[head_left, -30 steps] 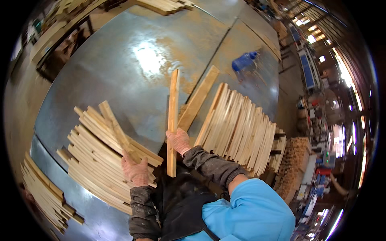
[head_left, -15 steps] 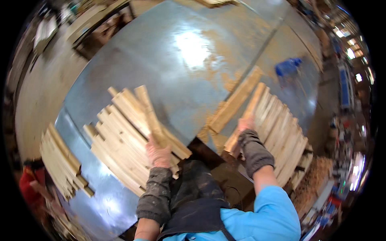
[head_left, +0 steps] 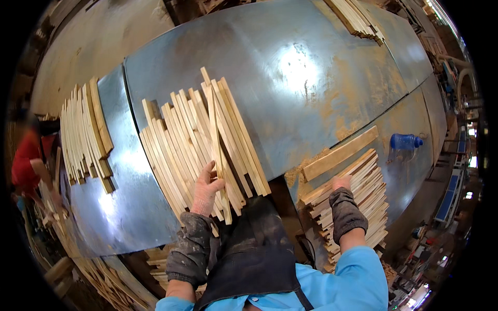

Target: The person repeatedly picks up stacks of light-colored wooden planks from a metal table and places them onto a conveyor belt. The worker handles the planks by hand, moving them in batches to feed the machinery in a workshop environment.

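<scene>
My left hand (head_left: 206,189) is at the near end of a bundle of pale wooden strips (head_left: 174,140), its thumb and forefinger around one wooden strip (head_left: 214,124) that lies slantwise over the others. The remaining fingers of that hand are partly hidden. To the right, my right hand (head_left: 341,182) is closed at the upper edge of a thick stack of wooden strips (head_left: 358,199); its fingertips are mostly hidden. Just beyond that stack lies a wide flat board (head_left: 340,154), apart from the hand.
Sawdust streaks the metal tabletop (head_left: 249,67). A blue bottle (head_left: 405,141) lies at the right. More strips form a bundle (head_left: 85,137) at the left and another bundle (head_left: 355,20) at the far edge. Another person in red (head_left: 28,163) stands at the far left.
My view has swung, shifting the table and bundles in the picture. The slanting strip at my left hand now lies more in line with its bundle. Both hands stay at their bundles.
</scene>
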Demonstrator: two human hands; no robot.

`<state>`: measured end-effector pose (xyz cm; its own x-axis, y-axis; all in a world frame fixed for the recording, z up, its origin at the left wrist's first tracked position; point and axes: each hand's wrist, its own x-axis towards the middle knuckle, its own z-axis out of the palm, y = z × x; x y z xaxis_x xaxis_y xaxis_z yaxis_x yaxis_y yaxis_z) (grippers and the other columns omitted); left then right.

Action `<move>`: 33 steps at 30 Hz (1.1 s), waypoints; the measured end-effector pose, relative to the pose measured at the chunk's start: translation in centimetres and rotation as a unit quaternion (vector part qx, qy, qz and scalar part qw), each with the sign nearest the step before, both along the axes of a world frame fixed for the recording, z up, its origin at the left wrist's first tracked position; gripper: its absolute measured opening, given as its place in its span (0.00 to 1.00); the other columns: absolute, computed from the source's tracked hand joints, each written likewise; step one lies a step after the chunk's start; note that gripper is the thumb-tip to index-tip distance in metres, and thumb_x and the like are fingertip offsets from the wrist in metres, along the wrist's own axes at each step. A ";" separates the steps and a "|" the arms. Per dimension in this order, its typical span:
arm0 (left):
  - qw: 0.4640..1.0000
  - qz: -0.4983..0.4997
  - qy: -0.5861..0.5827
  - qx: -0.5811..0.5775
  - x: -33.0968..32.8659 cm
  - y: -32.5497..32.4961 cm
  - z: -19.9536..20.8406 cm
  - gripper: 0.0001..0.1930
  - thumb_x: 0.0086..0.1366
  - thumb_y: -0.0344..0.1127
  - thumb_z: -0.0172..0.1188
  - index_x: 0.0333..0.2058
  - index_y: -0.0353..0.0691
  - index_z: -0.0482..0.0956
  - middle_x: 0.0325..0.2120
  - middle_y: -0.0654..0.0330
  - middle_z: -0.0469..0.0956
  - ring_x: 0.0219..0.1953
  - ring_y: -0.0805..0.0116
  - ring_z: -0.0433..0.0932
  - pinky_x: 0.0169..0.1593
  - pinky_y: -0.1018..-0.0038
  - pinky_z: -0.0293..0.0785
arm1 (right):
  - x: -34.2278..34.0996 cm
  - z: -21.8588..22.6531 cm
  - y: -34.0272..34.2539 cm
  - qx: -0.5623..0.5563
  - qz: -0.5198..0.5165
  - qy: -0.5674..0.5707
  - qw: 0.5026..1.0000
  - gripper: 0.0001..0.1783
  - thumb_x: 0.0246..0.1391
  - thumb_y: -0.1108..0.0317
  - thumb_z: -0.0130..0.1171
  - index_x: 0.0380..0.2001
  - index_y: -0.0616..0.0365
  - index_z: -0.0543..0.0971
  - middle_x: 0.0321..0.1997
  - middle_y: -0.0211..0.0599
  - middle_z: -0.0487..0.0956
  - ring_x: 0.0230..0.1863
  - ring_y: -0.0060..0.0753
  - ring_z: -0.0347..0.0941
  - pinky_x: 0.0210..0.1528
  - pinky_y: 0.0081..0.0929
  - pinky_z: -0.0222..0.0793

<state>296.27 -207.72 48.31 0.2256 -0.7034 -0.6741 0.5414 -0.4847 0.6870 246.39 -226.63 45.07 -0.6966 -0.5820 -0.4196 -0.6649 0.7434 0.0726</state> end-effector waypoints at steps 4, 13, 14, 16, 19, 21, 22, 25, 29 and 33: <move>0.999 0.034 0.002 0.016 -0.2 1.0 0.0 0.43 0.64 0.34 0.67 0.76 0.32 0.63 0.53 0.57 0.80 0.51 0.68 0.77 0.58 0.67 0.75 | 0.6 0.6 1.0 -0.075 0.059 0.003 0.995 0.46 0.69 0.59 0.57 0.82 0.62 0.51 0.77 0.58 0.68 0.73 0.61 0.69 0.73 0.47 0.67; 0.976 0.100 0.185 -0.054 -0.2 3.6 -1.4 0.33 0.67 0.31 0.63 0.71 0.34 0.70 0.54 0.57 0.82 0.53 0.62 0.84 0.60 0.64 0.80 | 20.0 3.2 6.8 -0.103 0.150 -0.475 0.861 0.27 0.66 0.64 0.62 0.65 0.63 0.77 0.26 0.22 0.72 0.27 0.23 0.67 0.31 0.30 0.70; 0.974 0.093 0.199 -0.063 -0.2 3.8 -1.1 0.33 0.67 0.31 0.63 0.70 0.34 0.71 0.52 0.57 0.83 0.53 0.62 0.84 0.59 0.63 0.81 | 23.3 6.0 8.3 -0.058 0.065 -0.544 0.834 0.26 0.66 0.64 0.63 0.64 0.62 0.78 0.27 0.20 0.72 0.27 0.19 0.66 0.31 0.27 0.70; 0.967 0.082 0.229 -0.079 -0.3 3.8 -0.6 0.31 0.67 0.30 0.63 0.69 0.34 0.71 0.50 0.57 0.83 0.51 0.61 0.85 0.58 0.63 0.82 | 25.9 7.1 11.0 -0.024 0.160 -0.601 0.783 0.33 0.65 0.61 0.66 0.70 0.64 0.74 0.41 0.33 0.83 0.37 0.26 0.79 0.39 0.26 0.79; 0.996 0.030 0.085 -0.030 -1.5 2.8 0.6 0.31 0.68 0.31 0.63 0.69 0.32 0.72 0.51 0.56 0.84 0.51 0.66 0.83 0.55 0.70 0.81 | 29.4 10.0 14.7 -0.060 0.437 -0.484 0.756 0.39 0.60 0.55 0.69 0.70 0.61 0.72 0.49 0.46 0.82 0.52 0.43 0.80 0.55 0.38 0.78; 0.998 -0.018 -0.021 -0.059 -3.1 1.3 0.7 0.31 0.67 0.30 0.63 0.69 0.29 0.71 0.50 0.55 0.85 0.50 0.68 0.83 0.53 0.73 0.81 | 30.8 9.4 16.5 -0.048 0.498 -0.366 0.785 0.40 0.59 0.51 0.69 0.70 0.60 0.72 0.58 0.53 0.81 0.61 0.53 0.78 0.61 0.45 0.76; 0.996 -0.009 -0.057 -0.063 -5.1 0.2 1.4 0.34 0.67 0.27 0.64 0.71 0.28 0.68 0.51 0.54 0.84 0.50 0.67 0.83 0.54 0.72 0.81 | 30.8 9.6 16.7 -0.028 0.490 -0.308 0.815 0.39 0.60 0.51 0.68 0.68 0.60 0.73 0.61 0.54 0.80 0.61 0.57 0.78 0.60 0.47 0.77; 0.995 -0.045 0.005 -0.093 -9.1 -1.7 2.3 0.38 0.69 0.27 0.66 0.75 0.28 0.63 0.57 0.51 0.82 0.54 0.65 0.82 0.59 0.70 0.79 | 27.8 7.0 15.1 -0.125 0.374 -0.328 0.859 0.30 0.65 0.50 0.61 0.62 0.59 0.78 0.52 0.58 0.83 0.52 0.63 0.82 0.54 0.52 0.79; 0.986 -0.117 0.005 -0.116 -11.5 -2.1 2.7 0.36 0.71 0.29 0.65 0.75 0.28 0.63 0.60 0.51 0.80 0.59 0.64 0.80 0.63 0.70 0.76 | 19.6 5.9 12.3 -0.233 0.224 -0.245 0.914 0.23 0.64 0.52 0.64 0.49 0.62 0.83 0.38 0.58 0.85 0.43 0.61 0.84 0.46 0.50 0.78; 0.990 -0.098 -0.077 -0.069 -7.5 0.2 -0.8 0.30 0.72 0.35 0.65 0.69 0.27 0.73 0.56 0.54 0.81 0.54 0.67 0.80 0.58 0.72 0.77 | 11.2 2.0 7.2 -0.303 -0.068 -0.234 0.921 0.19 0.63 0.56 0.67 0.44 0.63 0.81 0.35 0.48 0.85 0.37 0.51 0.84 0.42 0.48 0.78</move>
<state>288.82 -207.52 47.54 0.1696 -0.8262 -0.5373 0.3299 -0.4662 0.8209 257.60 -219.44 47.09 -0.6060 -0.7284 -0.3197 -0.4150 0.6324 -0.6541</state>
